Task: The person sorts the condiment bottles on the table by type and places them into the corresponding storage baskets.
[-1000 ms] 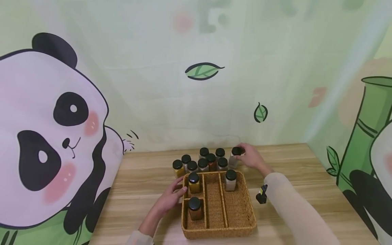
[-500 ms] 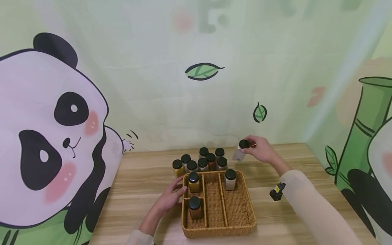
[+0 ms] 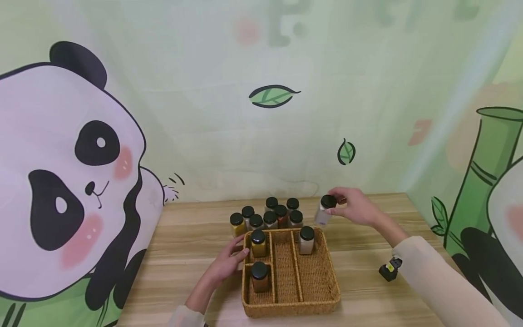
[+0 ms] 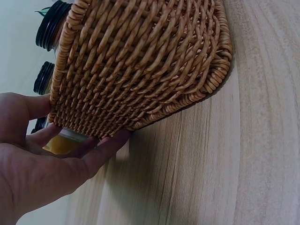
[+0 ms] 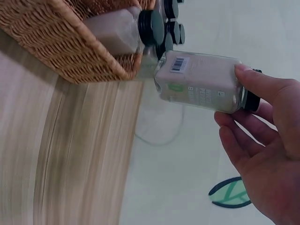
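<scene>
Right wrist, labelled clear jar point(image 5: 201, 83), black lid point(image 5: 252, 100)

Right hand point(image 3: 354, 206) grips a black-capped jar point(image 3: 323, 216) with pale contents, tilted, near eight upright jars point(image 3: 280, 211) grouped behind the divided wicker basket point(image 3: 292, 310). Left hand point(image 3: 226, 263) touches the basket's left wall. Inside stand a yellow-filled jar point(image 3: 259, 248), a brown-filled jar point(image 3: 260, 282) and a white-filled jar point(image 3: 306, 245), all black-capped.
</scene>
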Action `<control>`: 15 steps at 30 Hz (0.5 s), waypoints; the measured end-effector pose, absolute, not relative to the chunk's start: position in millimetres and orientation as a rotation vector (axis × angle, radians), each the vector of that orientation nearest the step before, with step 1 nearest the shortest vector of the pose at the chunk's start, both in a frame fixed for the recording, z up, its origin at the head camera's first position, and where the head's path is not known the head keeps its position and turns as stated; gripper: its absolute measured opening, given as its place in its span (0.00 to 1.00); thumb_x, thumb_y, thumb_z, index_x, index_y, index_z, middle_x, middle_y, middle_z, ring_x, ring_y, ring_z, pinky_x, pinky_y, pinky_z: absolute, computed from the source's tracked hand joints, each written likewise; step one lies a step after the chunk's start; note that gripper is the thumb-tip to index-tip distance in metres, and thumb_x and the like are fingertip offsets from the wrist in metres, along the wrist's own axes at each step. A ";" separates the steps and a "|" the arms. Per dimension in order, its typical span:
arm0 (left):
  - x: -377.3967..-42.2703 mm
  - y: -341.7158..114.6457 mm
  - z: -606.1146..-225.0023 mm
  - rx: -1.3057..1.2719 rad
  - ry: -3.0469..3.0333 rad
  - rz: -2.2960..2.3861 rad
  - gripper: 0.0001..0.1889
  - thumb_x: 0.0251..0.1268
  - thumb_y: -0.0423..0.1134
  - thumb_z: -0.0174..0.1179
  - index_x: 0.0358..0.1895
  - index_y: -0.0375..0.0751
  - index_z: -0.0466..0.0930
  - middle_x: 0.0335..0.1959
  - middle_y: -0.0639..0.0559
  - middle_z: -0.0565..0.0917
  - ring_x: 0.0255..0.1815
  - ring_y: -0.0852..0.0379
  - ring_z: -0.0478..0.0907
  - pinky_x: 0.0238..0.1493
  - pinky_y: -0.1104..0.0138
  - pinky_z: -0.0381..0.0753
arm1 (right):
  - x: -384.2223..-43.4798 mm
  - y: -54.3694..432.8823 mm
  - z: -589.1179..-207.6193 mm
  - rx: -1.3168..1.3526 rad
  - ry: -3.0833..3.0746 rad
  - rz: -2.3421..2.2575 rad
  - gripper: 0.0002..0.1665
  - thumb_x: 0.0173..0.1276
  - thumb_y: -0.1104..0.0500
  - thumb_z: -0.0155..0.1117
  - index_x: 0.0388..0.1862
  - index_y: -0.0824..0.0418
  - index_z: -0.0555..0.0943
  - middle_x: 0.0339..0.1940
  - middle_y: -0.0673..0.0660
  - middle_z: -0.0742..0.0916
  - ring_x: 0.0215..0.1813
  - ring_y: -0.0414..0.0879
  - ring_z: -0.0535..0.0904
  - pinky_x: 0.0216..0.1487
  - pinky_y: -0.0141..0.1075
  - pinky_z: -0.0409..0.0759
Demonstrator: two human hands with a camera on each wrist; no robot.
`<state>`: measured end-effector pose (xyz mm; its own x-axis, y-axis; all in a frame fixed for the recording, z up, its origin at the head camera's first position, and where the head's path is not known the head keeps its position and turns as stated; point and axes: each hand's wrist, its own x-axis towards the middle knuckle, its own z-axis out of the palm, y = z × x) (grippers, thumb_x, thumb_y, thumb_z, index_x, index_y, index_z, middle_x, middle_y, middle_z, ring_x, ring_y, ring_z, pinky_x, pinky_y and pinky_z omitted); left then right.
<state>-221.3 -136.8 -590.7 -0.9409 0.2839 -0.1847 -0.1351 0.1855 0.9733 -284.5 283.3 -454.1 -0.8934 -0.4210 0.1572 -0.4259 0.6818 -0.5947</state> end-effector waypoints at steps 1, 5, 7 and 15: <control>-221.0 -137.0 -590.0 0.143 2.148 1.807 0.34 0.82 0.43 0.58 0.84 0.39 0.58 0.74 0.22 0.67 0.71 0.23 0.69 0.61 0.38 0.82 | -281.3 281.9 -453.1 0.743 -2.878 1.018 0.26 0.69 0.59 0.78 0.61 0.70 0.82 0.48 0.57 0.90 0.51 0.53 0.85 0.60 0.55 0.85; -220.3 -137.4 -588.3 0.135 2.134 1.805 0.35 0.82 0.44 0.59 0.84 0.40 0.58 0.74 0.23 0.66 0.72 0.24 0.69 0.61 0.39 0.83 | -270.9 276.0 -452.0 0.822 -2.879 1.012 0.25 0.68 0.57 0.78 0.59 0.67 0.83 0.47 0.52 0.90 0.50 0.49 0.86 0.59 0.55 0.85; -220.3 -137.6 -588.0 0.132 2.128 1.808 0.35 0.81 0.44 0.59 0.84 0.40 0.58 0.74 0.23 0.66 0.72 0.24 0.69 0.61 0.40 0.83 | -266.6 272.8 -451.9 0.862 -2.878 1.011 0.24 0.68 0.57 0.79 0.59 0.65 0.84 0.47 0.51 0.89 0.50 0.48 0.86 0.58 0.53 0.85; -221.7 -138.7 -589.1 0.136 2.130 1.817 0.34 0.82 0.43 0.59 0.84 0.39 0.58 0.74 0.22 0.66 0.71 0.23 0.69 0.59 0.41 0.84 | -250.4 263.1 -449.4 1.005 -2.872 1.037 0.20 0.68 0.54 0.79 0.54 0.59 0.85 0.44 0.45 0.88 0.47 0.42 0.85 0.55 0.47 0.87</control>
<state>-221.7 -138.7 -589.1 -0.9386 0.2872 -0.1910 -0.1435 0.1785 0.9734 -250.4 263.1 -449.4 -0.8022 -0.5813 0.1361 -0.5343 0.5972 -0.5983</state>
